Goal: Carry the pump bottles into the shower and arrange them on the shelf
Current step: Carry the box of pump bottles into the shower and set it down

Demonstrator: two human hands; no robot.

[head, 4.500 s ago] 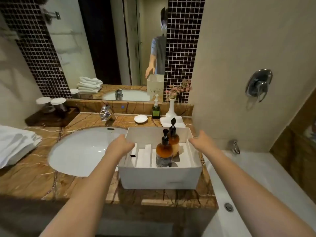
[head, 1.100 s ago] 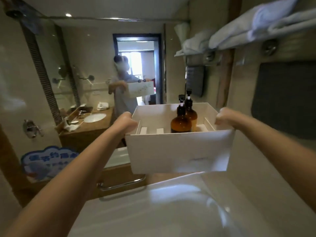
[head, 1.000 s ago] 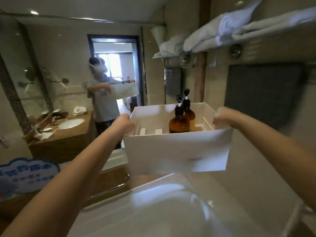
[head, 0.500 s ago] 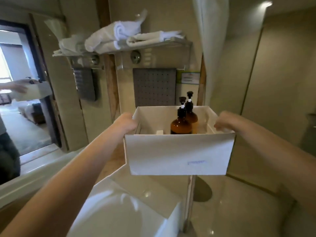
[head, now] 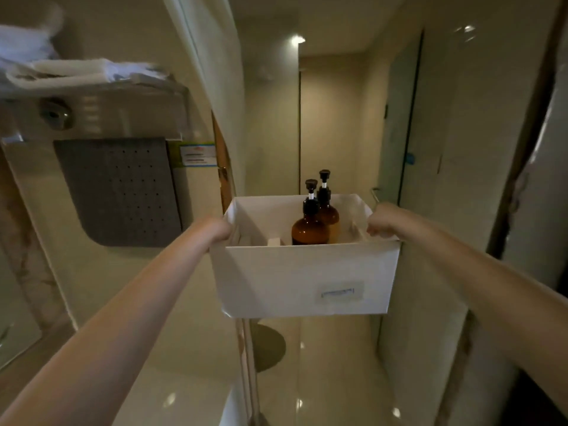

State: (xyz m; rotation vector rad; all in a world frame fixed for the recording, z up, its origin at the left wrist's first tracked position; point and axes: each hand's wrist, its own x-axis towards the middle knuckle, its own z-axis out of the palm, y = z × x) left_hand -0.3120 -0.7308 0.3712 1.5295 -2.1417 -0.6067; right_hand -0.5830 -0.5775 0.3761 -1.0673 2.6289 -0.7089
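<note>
Bolt upright, pump bottles (head: 309, 233) in box (head: 301, 278)

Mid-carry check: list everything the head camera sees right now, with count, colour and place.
box: 1, white, held in the air at centre
pump bottles: 2, amber with black pumps, upright inside the box, one behind the other
towels: count unclear, white, on the wall rack, upper left
mat: 1, grey, perforated, hanging below the wall rack
sign: 1, green and blue edged, right of the mat
curtain: 1, pale, hanging left of centre
ceiling light: 1, white, ahead
left hand: 1, grips the box's left rim
right hand: 1, grips the box's right rim
</note>
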